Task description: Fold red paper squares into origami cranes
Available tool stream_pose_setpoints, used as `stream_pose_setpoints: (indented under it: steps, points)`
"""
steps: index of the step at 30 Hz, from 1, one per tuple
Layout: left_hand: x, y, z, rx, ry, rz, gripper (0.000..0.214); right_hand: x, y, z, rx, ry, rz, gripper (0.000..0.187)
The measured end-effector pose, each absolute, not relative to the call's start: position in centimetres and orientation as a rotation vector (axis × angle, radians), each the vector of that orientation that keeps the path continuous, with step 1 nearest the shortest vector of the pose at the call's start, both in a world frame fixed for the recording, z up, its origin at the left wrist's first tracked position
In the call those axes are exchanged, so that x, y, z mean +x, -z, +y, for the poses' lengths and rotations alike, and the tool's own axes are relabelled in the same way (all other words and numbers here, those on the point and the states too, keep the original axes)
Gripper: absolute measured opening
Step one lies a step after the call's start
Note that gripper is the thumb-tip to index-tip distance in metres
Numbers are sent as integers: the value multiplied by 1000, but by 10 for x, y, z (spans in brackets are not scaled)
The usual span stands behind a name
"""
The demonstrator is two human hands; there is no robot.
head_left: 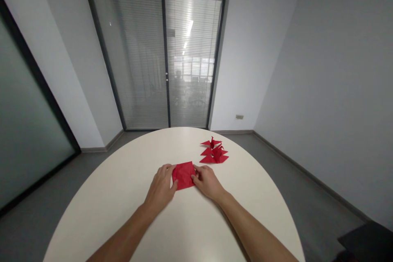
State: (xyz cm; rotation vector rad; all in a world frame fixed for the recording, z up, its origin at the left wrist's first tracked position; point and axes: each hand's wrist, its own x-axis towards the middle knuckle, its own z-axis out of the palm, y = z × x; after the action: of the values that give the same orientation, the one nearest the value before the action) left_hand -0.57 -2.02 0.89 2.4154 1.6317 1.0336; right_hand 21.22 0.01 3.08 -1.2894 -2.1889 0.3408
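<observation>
A red sheet of origami paper, roughly square with faint creases, is between my two hands just above or on the round table. My left hand grips its left edge, thumb at the lower left corner and fingers along the upper left. On the right edge, my right hand pinches the paper between thumb and fingers. Beyond my right hand stand several folded red paper cranes, close together in a short row with wings spread. Whether the paper touches the tabletop I cannot tell.
The white round table curves away on both sides. Behind it are glass doors with blinds and a wall socket. A dark object lies at the lower right, beyond the table's edge.
</observation>
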Motion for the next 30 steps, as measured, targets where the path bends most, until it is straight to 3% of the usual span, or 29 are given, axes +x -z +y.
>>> stream_pose_setpoints:
  steps: [3, 8, 13, 18, 30]
  points:
    - [-4, -5, -19, 2496, -946, 1495, 50, 212, -31, 1, -1313, -302, -2223, 15]
    - [-2, -3, -23, 2493, -644, 1467, 50, 213, -33, 1, -1372, -268, -2223, 39]
    - [0, -6, -26, 2498, -529, 1543, 49, 204, -38, -10, -1262, -138, -2275, 37]
    - [1, -9, -27, 2491, -517, 1518, 51, 189, -32, -25, -1105, -281, -2467, 52]
    - [1, -24, -30, 2595, -409, 1537, 41, 199, -28, -13, -1490, -426, -2556, 67]
